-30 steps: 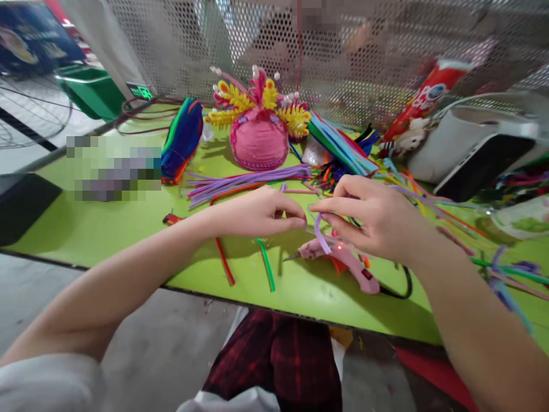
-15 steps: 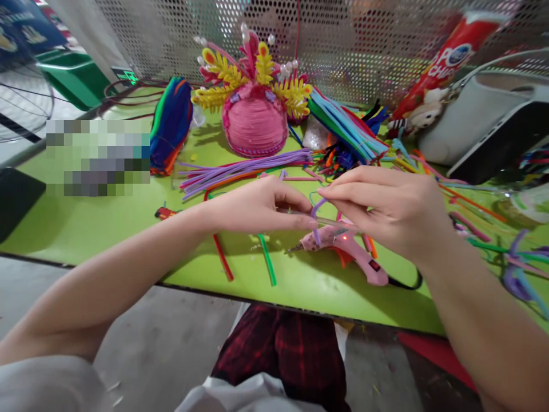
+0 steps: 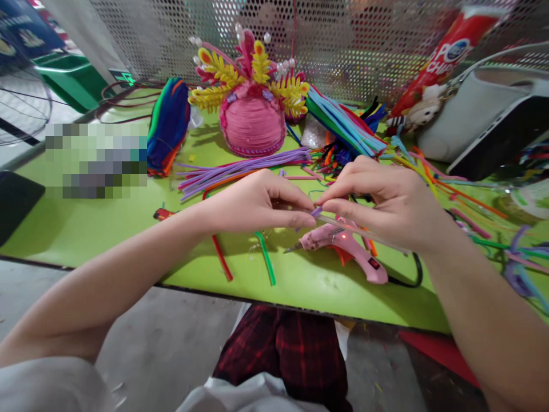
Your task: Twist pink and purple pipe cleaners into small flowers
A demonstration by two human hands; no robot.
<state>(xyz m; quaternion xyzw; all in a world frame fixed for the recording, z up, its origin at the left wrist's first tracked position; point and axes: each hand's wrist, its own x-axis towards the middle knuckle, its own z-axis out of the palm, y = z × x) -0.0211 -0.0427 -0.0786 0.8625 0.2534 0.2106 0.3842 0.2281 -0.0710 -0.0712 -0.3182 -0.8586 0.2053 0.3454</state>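
Note:
My left hand (image 3: 257, 201) and my right hand (image 3: 386, 200) meet fingertip to fingertip above the green table (image 3: 86, 229). Between them they pinch a short purple pipe cleaner (image 3: 316, 212) against a thin pale stick (image 3: 360, 232) that runs out under my right hand. Just below lies a pink glue gun (image 3: 343, 246) with its nozzle pointing left and a small red light on. A green pipe cleaner (image 3: 266, 264) and a red pipe cleaner (image 3: 223, 264) lie near the table's front edge.
A pink domed headpiece (image 3: 252, 123) with yellow and pink fronds stands at the back. Around it lie a purple pipe cleaner bundle (image 3: 244, 169), a multicoloured bundle (image 3: 169, 126), a blue-green bundle (image 3: 343, 129), a red snack tube (image 3: 441, 57) and a white appliance (image 3: 476, 120). Perforated metal screen behind.
The purple pipe cleaner's loose hanging end has been drawn in tight between my fingertips. My hands have closed together; the view has shifted slightly.

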